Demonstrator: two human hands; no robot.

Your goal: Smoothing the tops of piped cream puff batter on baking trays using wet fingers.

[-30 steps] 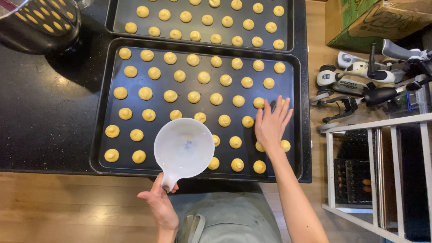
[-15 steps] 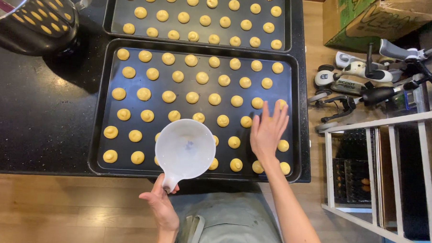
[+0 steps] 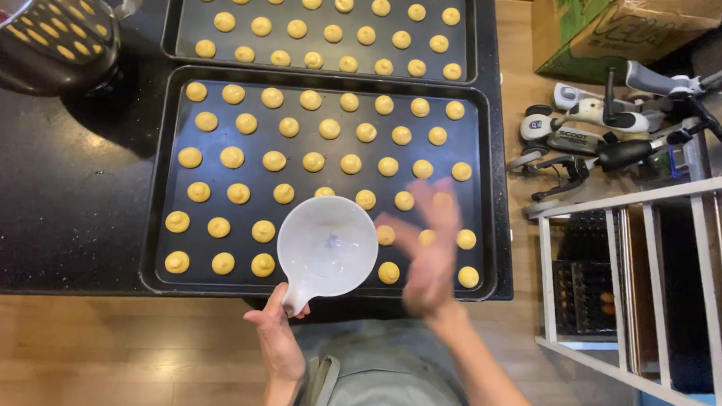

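Left hand (image 3: 280, 336) fingers pinching bowl (image 3: 327, 246) handle over tray (image 3: 156, 220); right hand (image 3: 427, 249) beside bowl, w/ fingers spread (blurred), above dough balls (image 3: 270, 160).

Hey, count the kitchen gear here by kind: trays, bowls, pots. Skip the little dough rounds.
Dark baking trays: 2, the near tray and the far tray
White handled bowl: 1, held by the left hand
Metal pot: 1
Total: 4
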